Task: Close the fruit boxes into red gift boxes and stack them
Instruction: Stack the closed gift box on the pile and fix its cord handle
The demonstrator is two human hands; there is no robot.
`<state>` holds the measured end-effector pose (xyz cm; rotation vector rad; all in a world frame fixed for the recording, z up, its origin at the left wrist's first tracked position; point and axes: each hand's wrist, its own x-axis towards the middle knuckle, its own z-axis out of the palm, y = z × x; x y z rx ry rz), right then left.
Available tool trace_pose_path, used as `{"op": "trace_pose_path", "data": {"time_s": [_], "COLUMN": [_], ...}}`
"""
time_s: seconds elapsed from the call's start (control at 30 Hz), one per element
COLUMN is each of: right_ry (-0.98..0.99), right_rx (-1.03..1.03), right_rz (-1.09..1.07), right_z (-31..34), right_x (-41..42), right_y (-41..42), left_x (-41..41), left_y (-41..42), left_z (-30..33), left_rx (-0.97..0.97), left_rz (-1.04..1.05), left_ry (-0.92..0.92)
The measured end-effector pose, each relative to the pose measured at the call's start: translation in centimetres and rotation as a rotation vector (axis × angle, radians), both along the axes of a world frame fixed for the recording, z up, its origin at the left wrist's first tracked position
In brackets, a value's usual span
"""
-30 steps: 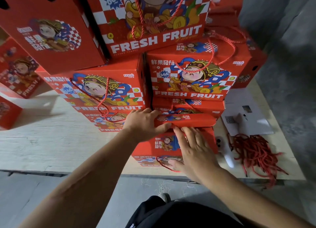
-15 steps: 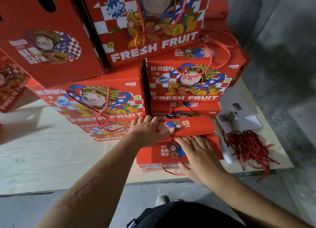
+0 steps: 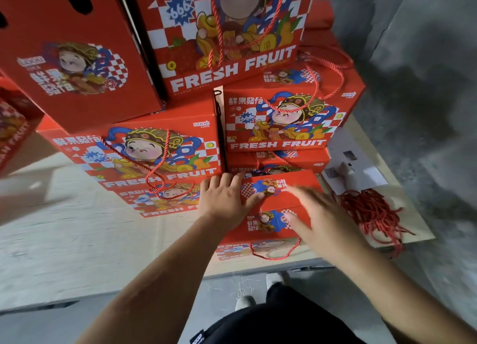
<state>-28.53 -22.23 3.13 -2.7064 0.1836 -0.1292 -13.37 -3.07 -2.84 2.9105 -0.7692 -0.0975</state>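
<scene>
Leftmost, stacked red gift boxes [image 3: 160, 158] are seen piled on a pale wooden platform [image 3: 64, 230], their printed fronts turned toward the camera. Just right of that stack, the left hand [image 3: 224, 199] is laid flat on the left end of the upper flap [image 3: 281, 186] of the gift box [image 3: 265, 225] being closed at the platform's near edge, fingers straight and the thumb pressed on the flap's print, as half a second ago. Compared with that frame, the right hand [image 3: 320, 219] has been shifted rightward along the box top and is blurred; its fingers are spread wide and nothing is gripped. The flap is lying lower than before. Further right, a bundle of red cords [image 3: 371, 212] lies by the platform's right edge, beside white paper sheets [image 3: 361, 168].
</scene>
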Motion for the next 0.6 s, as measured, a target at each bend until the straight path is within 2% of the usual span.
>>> {"op": "trace_pose_path", "data": {"time_s": [0.13,0.2,0.3,0.47,0.53,0.6], "right_ry": [0.371,0.372,0.261,0.244,0.284,0.341], "right_rx": [-0.123,-0.193,-0.348,-0.533,-0.507,-0.372], "right_rz": [0.085,0.147,0.179,0.178,0.166,0.174], "right_z": [-0.6,-1.2,-1.4,-3.4,-4.6,-4.9], "right_x": [5.3,6.4,7.5,7.5,7.0,7.2], "right_y": [-2.7,-3.7,-4.6,-4.1,-4.0,-4.2], "left_x": [-0.1,0.2,1.3,1.5,0.5,0.0], "left_y": [0.5,0.6,0.1,-0.6,-0.3,0.0], "left_z": [0.1,0.4,1.5,1.7,0.9,0.3], "left_rx": [-0.034,-0.012,0.016,0.160,0.149,0.061], "left_rz": [-0.142,-0.167,-0.183,-0.211,-0.201,-0.183], "left_ry": [0.026,0.037,0.055,-0.030,-0.071,-0.096]}}
